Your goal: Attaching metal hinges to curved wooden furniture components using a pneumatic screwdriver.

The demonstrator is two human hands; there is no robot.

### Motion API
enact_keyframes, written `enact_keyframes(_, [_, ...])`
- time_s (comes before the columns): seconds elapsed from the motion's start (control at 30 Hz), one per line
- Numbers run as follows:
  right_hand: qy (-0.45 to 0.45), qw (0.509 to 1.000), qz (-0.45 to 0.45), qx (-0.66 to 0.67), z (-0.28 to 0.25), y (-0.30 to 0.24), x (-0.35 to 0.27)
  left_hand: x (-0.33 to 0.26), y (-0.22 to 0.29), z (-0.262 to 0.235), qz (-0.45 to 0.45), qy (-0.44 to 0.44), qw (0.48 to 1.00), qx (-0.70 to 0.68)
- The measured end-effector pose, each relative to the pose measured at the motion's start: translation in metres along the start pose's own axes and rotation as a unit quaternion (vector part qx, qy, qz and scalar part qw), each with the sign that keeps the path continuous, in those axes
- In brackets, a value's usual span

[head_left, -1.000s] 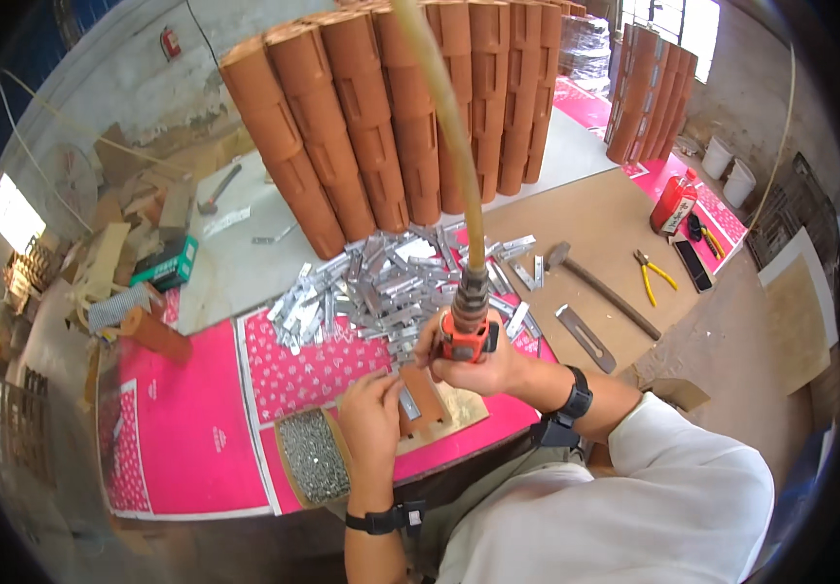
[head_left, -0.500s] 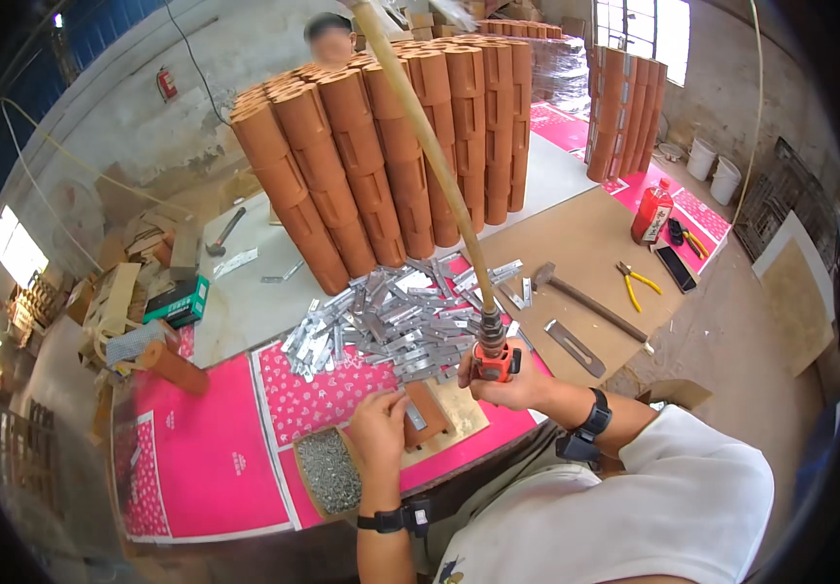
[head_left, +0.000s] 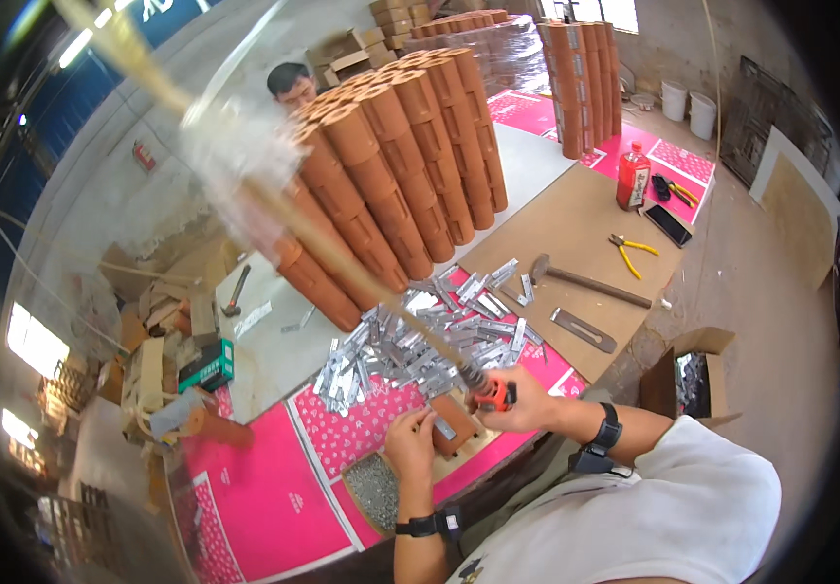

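My right hand (head_left: 522, 401) is wrapped round a red power screwdriver (head_left: 490, 391), whose long tan hose or cord (head_left: 342, 263) runs up to the left. Just below the driver, a terracotta-coloured block (head_left: 455, 436) lies on a light board (head_left: 478, 450), with a small silver metal strip (head_left: 444, 426) on its face. My left hand (head_left: 408, 448) is at the block's left edge, fingertips pinched close to the strip; whatever they hold is too small to make out. A box of small screws (head_left: 371, 492) sits beside my left wrist.
Many silver metal strips (head_left: 391, 355) are heaped beyond the block, before tall stacked terracotta pieces (head_left: 381, 185). To the right lie a hammer (head_left: 585, 282), a slotted metal plate (head_left: 583, 329), yellow pliers (head_left: 631, 255) and a red bottle (head_left: 632, 175). Another person (head_left: 292, 86) is behind the stack.
The view has turned, so the table appears tilted. The driver has come closer to the block, and its hose leans further left. My left hand stays by the metal strip.
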State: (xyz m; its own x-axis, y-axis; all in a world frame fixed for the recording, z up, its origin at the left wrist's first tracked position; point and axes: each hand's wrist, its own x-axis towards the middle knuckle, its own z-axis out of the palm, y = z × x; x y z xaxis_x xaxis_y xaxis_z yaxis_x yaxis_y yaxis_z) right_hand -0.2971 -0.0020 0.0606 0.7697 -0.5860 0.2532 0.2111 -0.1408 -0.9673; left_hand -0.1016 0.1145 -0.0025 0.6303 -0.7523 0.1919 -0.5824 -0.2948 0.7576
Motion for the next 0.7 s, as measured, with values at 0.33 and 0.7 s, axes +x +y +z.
enact_keyframes(0.33, [-0.093,0.996,-0.003,0.008,-0.011,0.017,-0.023,0.005,0.006,-0.002,-0.013,0.017,1.0,-0.001])
enact_keyframes(0.7, [-0.146,0.989,-0.012,0.028,-0.038,0.025,-0.008,0.001,-0.014,-0.002,-0.061,0.017,0.998,0.007])
